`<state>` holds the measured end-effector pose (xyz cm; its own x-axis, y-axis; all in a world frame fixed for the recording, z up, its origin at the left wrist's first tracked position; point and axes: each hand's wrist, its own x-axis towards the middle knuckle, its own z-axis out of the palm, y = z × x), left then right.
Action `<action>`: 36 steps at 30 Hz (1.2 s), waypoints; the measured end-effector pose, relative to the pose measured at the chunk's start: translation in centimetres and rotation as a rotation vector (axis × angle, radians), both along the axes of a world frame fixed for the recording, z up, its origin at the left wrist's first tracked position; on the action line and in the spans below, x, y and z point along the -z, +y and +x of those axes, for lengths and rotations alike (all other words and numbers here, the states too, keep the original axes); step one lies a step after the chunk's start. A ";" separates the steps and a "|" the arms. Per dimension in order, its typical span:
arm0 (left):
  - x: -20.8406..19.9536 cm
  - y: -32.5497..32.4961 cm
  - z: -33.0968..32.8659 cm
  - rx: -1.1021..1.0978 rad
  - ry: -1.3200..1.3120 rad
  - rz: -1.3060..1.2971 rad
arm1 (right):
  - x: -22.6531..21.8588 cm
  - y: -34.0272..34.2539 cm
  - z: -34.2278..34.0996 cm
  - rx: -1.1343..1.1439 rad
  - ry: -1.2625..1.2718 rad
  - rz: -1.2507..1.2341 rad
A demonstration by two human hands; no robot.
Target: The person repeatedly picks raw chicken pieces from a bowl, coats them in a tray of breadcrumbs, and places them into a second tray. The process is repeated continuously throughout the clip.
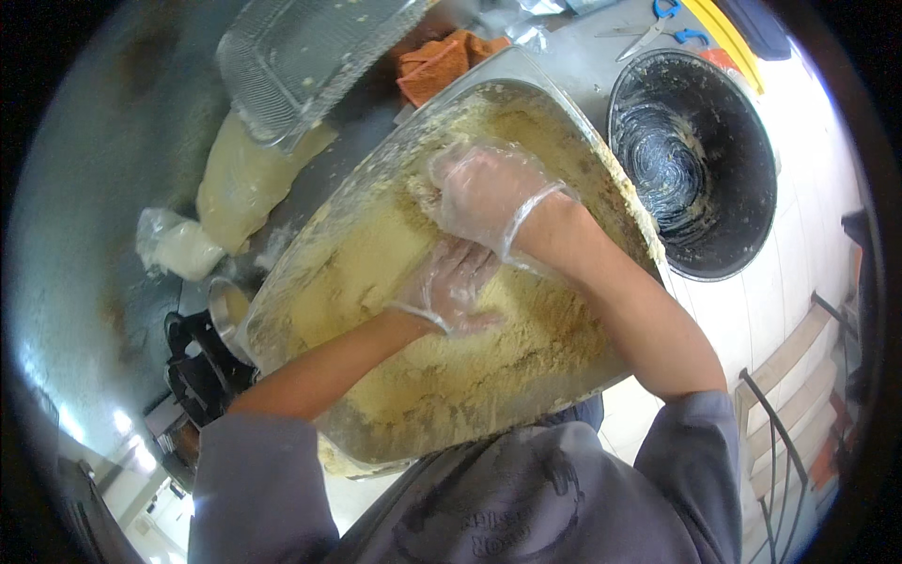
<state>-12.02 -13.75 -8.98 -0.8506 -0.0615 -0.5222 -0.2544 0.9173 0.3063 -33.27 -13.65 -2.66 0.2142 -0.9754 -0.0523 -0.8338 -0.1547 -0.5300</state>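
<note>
A large metal tub [601, 155] in front of me holds a pale yellow, crumbly flour-like mixture [348, 249]. Both my hands wear loose clear plastic gloves and are inside the tub. My right hand [489, 193] is closed, fingers curled down toward the mixture near the far side; whatever lies in its grip is hidden. Just nearer and to its left, my left hand [451, 282] rests on the mixture, fingers stretched out and thumb apart. Some of the mixture clings to the tub's walls and rim.
Right of the tub stands a black bucket [742, 179] smeared with pale residue. Blue-handled scissors [648, 38] and an orange cloth [446, 66] lie beyond. At left are a clear plastic crate [310, 70], a bag of pale yellow material [244, 179] and a white plastic bag [178, 244].
</note>
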 end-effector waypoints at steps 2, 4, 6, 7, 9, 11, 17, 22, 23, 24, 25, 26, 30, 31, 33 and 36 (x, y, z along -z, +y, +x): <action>-1.3 -0.1 -0.6 -0.040 -0.084 0.019 | -0.4 -0.3 0.3 -0.130 0.102 -0.054; -2.2 -0.6 -0.8 -0.117 -0.032 0.060 | -0.7 -0.4 0.6 -0.103 0.145 0.087; -2.8 -1.7 0.5 -0.185 0.337 -0.146 | -0.6 -0.3 1.0 -0.012 0.141 0.149; -3.2 -1.8 2.3 -0.251 0.525 -0.169 | -0.4 -0.2 1.2 0.052 0.095 0.155; -3.0 -3.1 5.6 -0.230 0.378 -0.258 | 0.5 0.3 2.1 0.160 0.055 0.187; -1.6 -3.5 7.9 -0.221 0.245 -0.293 | 1.7 0.1 2.9 0.247 0.057 0.225; -0.4 -3.5 9.0 -0.204 0.311 -0.346 | 2.5 -0.6 4.5 0.199 0.073 0.250; -4.5 -0.6 8.3 -0.575 0.585 -0.297 | -0.1 -0.2 9.6 0.159 0.388 0.132; -5.2 0.8 9.0 -0.738 0.559 -0.233 | -0.2 -0.4 11.1 0.151 0.414 0.144; -6.1 2.3 10.4 -0.939 0.632 -0.113 | -0.2 -1.1 12.2 0.143 0.275 0.269; -7.0 3.8 12.2 -1.151 0.620 0.026 | 0.2 -1.4 13.6 0.087 0.329 0.238; -7.6 4.7 13.7 -1.307 0.687 0.150 | 0.7 -1.5 15.0 0.047 0.377 0.179; -8.7 6.2 17.4 -1.675 0.462 0.436 | 3.8 -1.8 17.0 -0.135 0.392 0.095; -8.9 6.5 17.4 -1.666 0.393 0.409 | 4.4 -2.3 16.5 -0.315 0.499 0.070; -9.5 7.0 16.5 -1.583 0.275 0.326 | 5.0 -4.1 14.2 -0.739 0.766 0.099; -10.2 6.8 14.3 -1.421 0.197 0.134 | 3.9 -6.2 8.5 -0.680 0.004 0.187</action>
<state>2.31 -6.95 1.21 -0.1694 -0.8634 -0.4753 -0.8557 -0.1103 0.5055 -24.74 -19.83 -6.56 0.7725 -0.5998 -0.2084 -0.5866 -0.5484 -0.5959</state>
